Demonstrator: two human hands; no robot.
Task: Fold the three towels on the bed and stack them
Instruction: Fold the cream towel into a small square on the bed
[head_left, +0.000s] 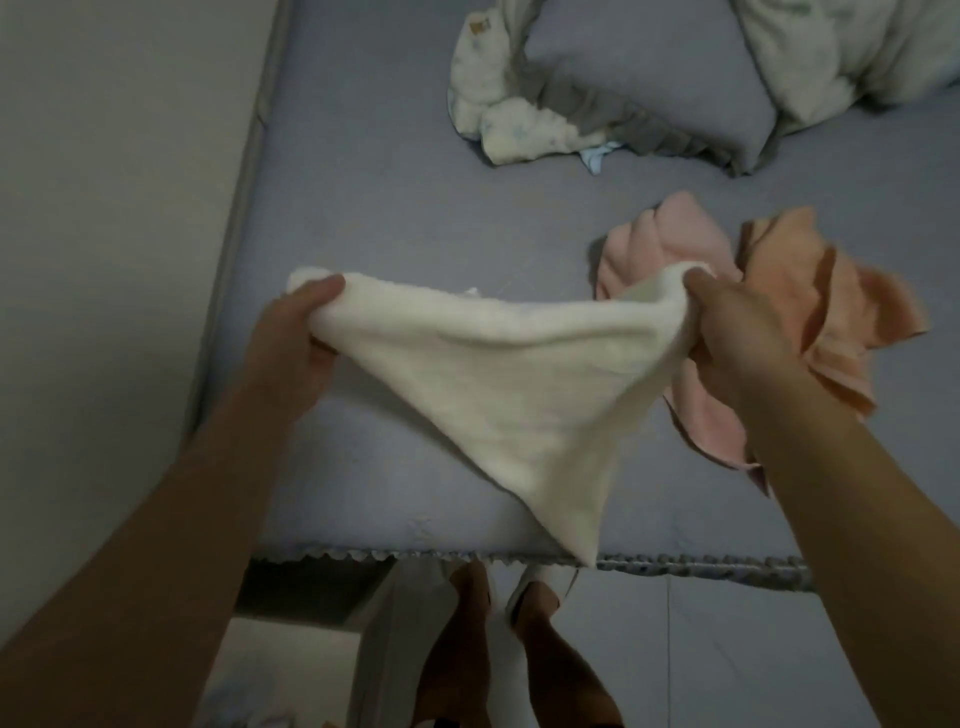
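Observation:
A white towel hangs stretched in the air over the near part of the bed, its lowest corner drooping past the bed's front edge. My left hand grips its left corner and my right hand grips its right corner. A crumpled pink towel lies on the bed to the right, partly hidden behind my right hand. Beside it, further right, a crumpled orange towel lies touching the pink one.
A grey pillow and a rumpled pale blanket sit at the far end of the bed. More bedding fills the top right corner. A wall runs along the bed's left side. My feet stand at the bed's front edge.

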